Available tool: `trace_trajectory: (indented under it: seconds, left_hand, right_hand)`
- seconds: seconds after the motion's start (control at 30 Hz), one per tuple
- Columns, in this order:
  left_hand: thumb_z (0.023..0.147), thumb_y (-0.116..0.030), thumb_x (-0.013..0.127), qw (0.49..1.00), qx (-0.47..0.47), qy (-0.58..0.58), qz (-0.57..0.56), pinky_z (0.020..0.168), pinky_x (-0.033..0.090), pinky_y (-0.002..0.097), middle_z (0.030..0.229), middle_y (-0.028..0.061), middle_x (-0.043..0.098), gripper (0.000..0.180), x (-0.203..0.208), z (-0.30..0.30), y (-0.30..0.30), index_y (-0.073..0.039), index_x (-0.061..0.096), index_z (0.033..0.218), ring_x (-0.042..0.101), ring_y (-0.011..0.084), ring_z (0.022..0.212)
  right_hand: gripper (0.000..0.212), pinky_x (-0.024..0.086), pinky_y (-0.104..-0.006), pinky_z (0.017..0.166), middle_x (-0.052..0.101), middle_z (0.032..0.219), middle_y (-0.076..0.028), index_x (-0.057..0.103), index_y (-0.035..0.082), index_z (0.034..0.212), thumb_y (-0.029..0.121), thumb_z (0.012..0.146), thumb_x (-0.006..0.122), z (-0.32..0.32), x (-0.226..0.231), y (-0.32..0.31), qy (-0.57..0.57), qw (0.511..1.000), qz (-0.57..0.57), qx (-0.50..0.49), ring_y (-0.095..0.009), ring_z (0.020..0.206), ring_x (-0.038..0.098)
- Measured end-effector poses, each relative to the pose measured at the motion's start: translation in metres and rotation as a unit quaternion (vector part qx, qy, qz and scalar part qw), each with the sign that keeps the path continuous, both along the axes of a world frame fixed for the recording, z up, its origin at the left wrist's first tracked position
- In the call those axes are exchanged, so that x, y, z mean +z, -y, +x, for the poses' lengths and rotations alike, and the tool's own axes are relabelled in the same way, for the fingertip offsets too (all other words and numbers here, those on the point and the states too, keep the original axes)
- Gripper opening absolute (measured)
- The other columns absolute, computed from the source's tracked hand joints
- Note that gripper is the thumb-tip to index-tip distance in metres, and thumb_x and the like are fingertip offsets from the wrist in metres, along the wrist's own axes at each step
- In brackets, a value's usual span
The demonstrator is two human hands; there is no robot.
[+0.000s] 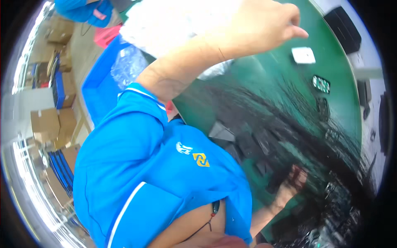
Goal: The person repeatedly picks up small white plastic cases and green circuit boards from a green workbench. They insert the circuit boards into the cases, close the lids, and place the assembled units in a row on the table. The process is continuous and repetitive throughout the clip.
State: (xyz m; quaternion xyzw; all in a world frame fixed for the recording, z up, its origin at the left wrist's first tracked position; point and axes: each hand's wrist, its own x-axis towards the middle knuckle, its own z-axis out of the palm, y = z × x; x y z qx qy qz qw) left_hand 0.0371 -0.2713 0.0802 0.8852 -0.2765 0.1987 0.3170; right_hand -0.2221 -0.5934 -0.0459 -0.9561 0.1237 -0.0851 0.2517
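My left hand (271,27) reaches across the top of the view, above the green table (273,70). Its index finger is curled, the thumb stands apart from it, and nothing shows between them; the other fingers are hidden. Beside and behind that arm lies a bright white plastic bag (169,25). Low on the right, my right hand (294,180) is over the table near dark flat pieces (248,144). Dark hair-like strands (285,120) cross in front of it, so its fingers and anything in them are unclear.
A blue bin (95,97) with clear plastic film (129,66) adjoins the table. A white case (303,55) and a small green-patterned object (321,84) lie farther right. Glossy clear packaging (326,231) crowds the lower right. Cardboard boxes (45,124) stand left; a person in blue (78,10) is at top left.
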Motion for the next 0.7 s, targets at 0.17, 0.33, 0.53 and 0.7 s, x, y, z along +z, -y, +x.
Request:
trace_trajectory:
  seconds: [0.17,0.33,0.53,0.7]
  left_hand:
    - [0.085,-0.019,0.058,0.979,0.149,-0.041,0.131,0.069,0.047,0.0364,0.077,0.0129,0.063,0.018,0.019,-0.058,-0.123,-0.004,0.063,0.094,0.06,0.031,0.074]
    - [0.077,-0.011,0.062,0.963,0.122,0.006,0.241,0.074,0.046,0.0356,0.083,0.0078,0.058,0.01,-0.04,-0.072,-0.162,-0.005,0.062,0.085,0.054,0.0267,0.084]
    - [0.076,-0.022,0.063,0.94,0.129,-0.076,0.305,0.065,0.05,0.0388,0.076,0.0102,0.064,0.016,-0.06,-0.06,-0.138,-0.007,0.062,0.081,0.062,0.0291,0.075]
    - [0.077,-0.02,0.06,0.982,0.029,-0.022,0.184,0.061,0.05,0.0411,0.075,0.0101,0.064,0.011,-0.086,-0.033,-0.161,-0.01,0.063,0.081,0.063,0.0301,0.072]
  right_hand:
    - [0.012,0.047,-0.0311,0.073,0.058,0.085,-0.011,0.055,-0.003,0.093,0.009,0.09,0.053,-0.002,0.006,0.005,0.016,0.989,0.089,-0.12,-0.021,0.078,0.057]
    - [0.015,0.047,-0.0315,0.075,0.06,0.087,-0.011,0.058,-0.002,0.097,0.01,0.091,0.053,0.012,0.028,-0.006,-0.038,0.996,0.009,-0.086,-0.022,0.079,0.059]
    - [0.013,0.047,-0.0333,0.078,0.06,0.089,-0.014,0.059,-0.001,0.096,0.009,0.088,0.057,-0.002,0.017,0.019,-0.068,0.995,0.035,-0.058,-0.024,0.082,0.059]
    - [0.012,0.047,-0.0322,0.066,0.058,0.075,-0.012,0.057,0.0,0.087,0.012,0.087,0.059,0.002,0.038,0.01,-0.077,0.992,-0.097,-0.008,-0.022,0.068,0.057]
